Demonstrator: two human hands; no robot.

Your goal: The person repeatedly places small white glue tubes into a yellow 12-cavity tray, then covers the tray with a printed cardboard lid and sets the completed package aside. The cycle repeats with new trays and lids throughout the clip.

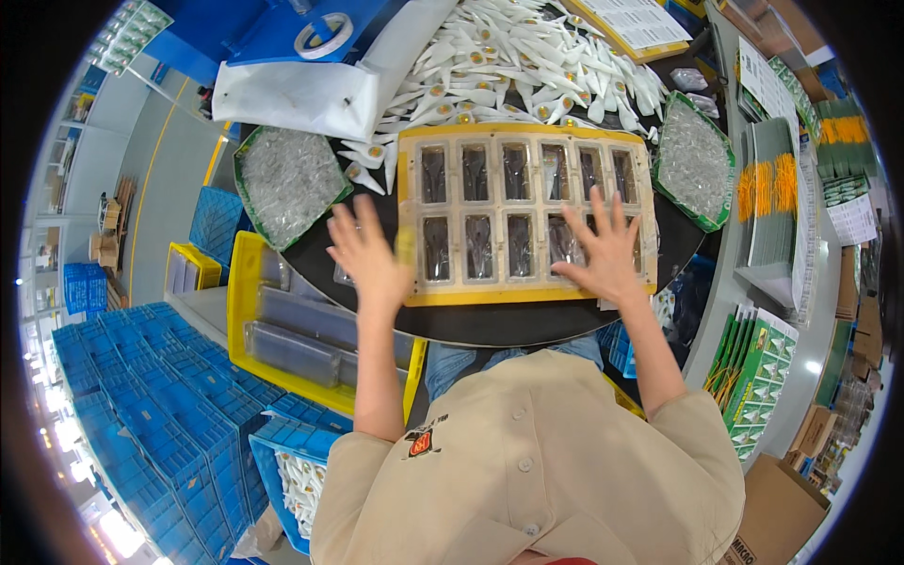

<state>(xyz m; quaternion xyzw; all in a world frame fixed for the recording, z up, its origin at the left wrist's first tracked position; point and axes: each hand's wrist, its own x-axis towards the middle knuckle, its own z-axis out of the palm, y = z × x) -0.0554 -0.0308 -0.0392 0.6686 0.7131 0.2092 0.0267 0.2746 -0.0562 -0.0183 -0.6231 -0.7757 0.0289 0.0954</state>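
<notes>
A yellow-edged tray (530, 296) with two rows of rectangular slots lies on the round black table (487, 325). Clear plastic blister shells (520, 244) sit in the slots; a white piece (553, 173) shows in one upper slot. My right hand (604, 254), fingers spread, is over the tray's lower right part, touching or just above the shells. My left hand (374, 258), slightly blurred with fingers apart, is at the tray's left edge. A clear plastic piece (343, 275) lies beside it, partly hidden. Beyond the tray is a heap of white pointed plastic pieces (494, 63) with round stickers.
Green-edged boxes of small clear plastic parts stand left (286, 183) and right (696, 159) of the tray. A yellow crate (240, 311) stands lower left, near stacked blue crates (155, 409). Printed cards with orange ties (766, 191) stand on the right-hand surface.
</notes>
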